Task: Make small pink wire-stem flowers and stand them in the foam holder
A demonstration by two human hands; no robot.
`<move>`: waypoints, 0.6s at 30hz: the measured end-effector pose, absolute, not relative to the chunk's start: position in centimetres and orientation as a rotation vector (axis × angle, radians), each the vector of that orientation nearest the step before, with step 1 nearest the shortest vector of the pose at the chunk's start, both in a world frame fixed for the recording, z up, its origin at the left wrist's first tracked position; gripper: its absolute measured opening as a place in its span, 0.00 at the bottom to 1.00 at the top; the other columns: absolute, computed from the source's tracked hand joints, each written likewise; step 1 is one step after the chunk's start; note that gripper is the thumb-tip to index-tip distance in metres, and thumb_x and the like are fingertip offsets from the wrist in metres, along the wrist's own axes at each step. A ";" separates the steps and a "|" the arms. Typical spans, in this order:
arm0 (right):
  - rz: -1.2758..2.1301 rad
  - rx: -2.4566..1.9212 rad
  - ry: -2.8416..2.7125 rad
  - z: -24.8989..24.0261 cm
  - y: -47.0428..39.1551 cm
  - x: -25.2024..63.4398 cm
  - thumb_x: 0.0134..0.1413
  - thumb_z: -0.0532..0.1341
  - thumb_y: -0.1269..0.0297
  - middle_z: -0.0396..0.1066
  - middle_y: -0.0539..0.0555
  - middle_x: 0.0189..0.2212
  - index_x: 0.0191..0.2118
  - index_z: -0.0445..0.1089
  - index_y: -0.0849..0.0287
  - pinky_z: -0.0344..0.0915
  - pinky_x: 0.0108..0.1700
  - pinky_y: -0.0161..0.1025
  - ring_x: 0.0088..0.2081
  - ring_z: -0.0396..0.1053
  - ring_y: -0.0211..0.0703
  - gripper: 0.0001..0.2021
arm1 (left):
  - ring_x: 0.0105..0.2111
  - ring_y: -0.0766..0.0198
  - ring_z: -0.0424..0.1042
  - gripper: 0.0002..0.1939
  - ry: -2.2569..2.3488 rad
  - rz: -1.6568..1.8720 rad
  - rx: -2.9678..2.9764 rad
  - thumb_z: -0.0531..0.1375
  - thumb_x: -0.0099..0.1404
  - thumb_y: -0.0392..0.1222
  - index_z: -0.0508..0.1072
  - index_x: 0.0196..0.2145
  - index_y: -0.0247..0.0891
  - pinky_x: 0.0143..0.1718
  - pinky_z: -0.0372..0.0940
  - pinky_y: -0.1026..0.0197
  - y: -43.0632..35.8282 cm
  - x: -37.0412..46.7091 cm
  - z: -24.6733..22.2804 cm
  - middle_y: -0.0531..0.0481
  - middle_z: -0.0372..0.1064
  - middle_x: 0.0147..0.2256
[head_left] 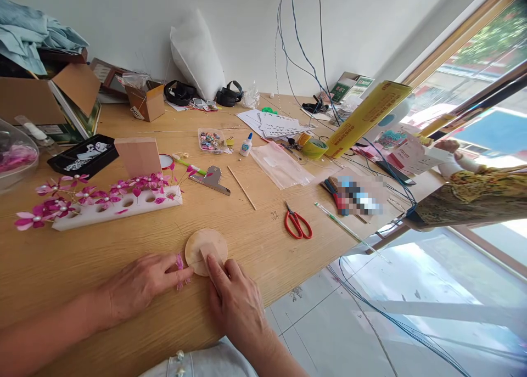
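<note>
Low on the wooden table lies a round, pale wooden disc point(195, 242). My right hand point(241, 297) grips a small flat wooden piece point(206, 249) against its top, index finger stretched along the piece. To the left, my left hand point(144, 278) rests low over the table with its fingers extended, one tip at the disc's near-left edge. Pink-purple thread or ribbon point(180, 263) is around its fingers. Beyond my left hand, purple-pink flowers point(107, 198) on thin stems stand in a white foam strip with holes point(127, 206).
Red-handled scissors point(297, 224), a thin wooden stick point(242, 187), a metal clip point(214, 180) and a glue bottle point(246, 145) lie ahead. A wooden block point(139, 156) stands behind the flowers. At right, a long yellow box point(366, 119) leans beside cables; another person's patterned clothing point(473, 193) shows.
</note>
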State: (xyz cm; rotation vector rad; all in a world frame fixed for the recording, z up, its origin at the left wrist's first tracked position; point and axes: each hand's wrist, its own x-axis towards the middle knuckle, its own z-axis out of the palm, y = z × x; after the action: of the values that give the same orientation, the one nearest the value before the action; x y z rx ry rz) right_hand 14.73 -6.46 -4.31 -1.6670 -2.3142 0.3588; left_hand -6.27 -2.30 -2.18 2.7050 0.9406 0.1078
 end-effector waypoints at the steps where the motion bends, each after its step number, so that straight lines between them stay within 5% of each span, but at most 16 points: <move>1: 0.366 -1.666 -2.317 -4.4 -6.5 14.7 0.52 0.52 0.73 0.64 0.55 0.33 0.56 0.57 0.56 0.62 0.31 0.38 0.32 0.64 0.44 0.23 | 0.34 0.65 0.68 0.26 0.952 0.088 2.737 0.47 0.61 0.24 0.63 0.50 0.51 0.36 0.62 0.65 -2.4 -6.2 -2.3 0.54 0.66 0.35; 18: 0.460 -1.666 -2.285 -4.1 -6.6 14.9 0.54 0.51 0.70 0.62 0.54 0.35 0.56 0.55 0.54 0.61 0.29 0.36 0.29 0.64 0.41 0.22 | 0.31 0.61 0.68 0.31 1.140 -0.078 2.805 0.48 0.59 0.24 0.58 0.54 0.54 0.33 0.64 0.60 -3.4 -4.8 -2.7 0.52 0.66 0.32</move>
State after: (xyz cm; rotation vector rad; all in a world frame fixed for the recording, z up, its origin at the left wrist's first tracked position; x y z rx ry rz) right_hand 14.87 -6.57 -4.10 -1.6662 -2.2855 0.4604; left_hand -4.77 -3.38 -2.68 2.8045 1.1400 -0.0784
